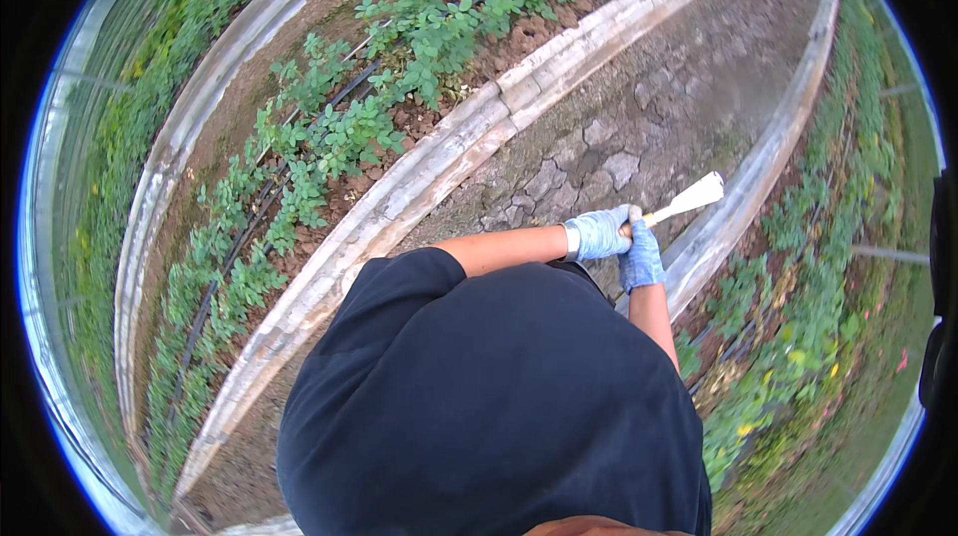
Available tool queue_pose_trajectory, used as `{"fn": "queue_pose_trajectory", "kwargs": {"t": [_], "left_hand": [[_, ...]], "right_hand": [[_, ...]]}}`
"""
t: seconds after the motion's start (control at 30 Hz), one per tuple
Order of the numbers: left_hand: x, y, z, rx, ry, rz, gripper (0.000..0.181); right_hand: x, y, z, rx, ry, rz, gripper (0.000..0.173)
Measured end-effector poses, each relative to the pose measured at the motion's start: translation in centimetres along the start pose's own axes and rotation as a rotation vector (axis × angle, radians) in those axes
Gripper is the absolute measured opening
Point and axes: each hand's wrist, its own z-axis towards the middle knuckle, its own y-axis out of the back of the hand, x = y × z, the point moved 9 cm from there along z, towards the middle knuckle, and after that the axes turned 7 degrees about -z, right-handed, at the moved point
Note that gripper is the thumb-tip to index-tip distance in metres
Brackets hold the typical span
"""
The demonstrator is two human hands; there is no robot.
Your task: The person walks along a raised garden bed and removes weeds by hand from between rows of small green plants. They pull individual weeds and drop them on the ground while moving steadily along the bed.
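Observation:
Blue-grey work gloves cover both hands, which are close together in front of my dark shirt. My left hand (599, 233) closes around the light-coloured handle of a small hand tool (697, 194) with a white, flared blade, perhaps a trowel. Against it, my right hand (641, 257) also grips the handle, its thumb near the top. The blade points up and right, and in the picture its tip overlaps the low concrete curb (722, 225) on the right; whether it touches cannot be told. Most of the handle is hidden by the gloves.
A dirt path (584, 154) with cracked, dried soil runs between two curbs. Beyond the left curb (426, 169) grow leafy green plants (352, 135) along a black drip line (247, 233). More plants (793, 379) with yellow flowers stand beyond the right curb.

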Motion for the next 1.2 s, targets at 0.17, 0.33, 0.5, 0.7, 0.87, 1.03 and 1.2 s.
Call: {"fn": "queue_pose_trajectory", "kwargs": {"t": [0.17, 0.33, 0.5, 0.7, 0.87, 1.03, 1.2], "left_hand": [[-0.7, 2.1, 2.4, 0.072, -0.101, -0.046, 0.044], [7.1, 11.8, 0.4, -0.257, 0.137, -0.248, 0.031], [13.5, 27.5, -7.6, -0.826, 0.274, -0.276, 0.025], [9.3, 50.1, -8.4, -1.056, 0.369, 0.791, 0.023], [8.1, 63.1, -0.2, -0.872, 0.391, 1.404, 0.030], [13.4, 70.9, 7.4, -0.546, 0.608, 1.692, 0.044], [20.1, 76.6, 12.2, -0.335, 0.806, 1.767, 0.099]], "right_hand": [[4.7, 9.1, 5.5, -0.201, -0.016, 0.019, 0.020], [4.7, 15.4, 9.5, -0.167, -0.155, -0.175, 0.019], [4.1, 17.5, 10.9, -0.300, -0.302, -0.301, 0.020], [4.9, 16.2, 14.1, -0.307, -0.343, -0.309, 0.031], [3.4, 16.1, 16.3, -0.320, -0.404, -0.358, 0.024], [2.3, 15.5, 16.5, -0.427, -0.498, -0.331, 0.020], [3.2, 15.1, 15.6, -0.532, -0.545, -0.246, 0.021]]}}
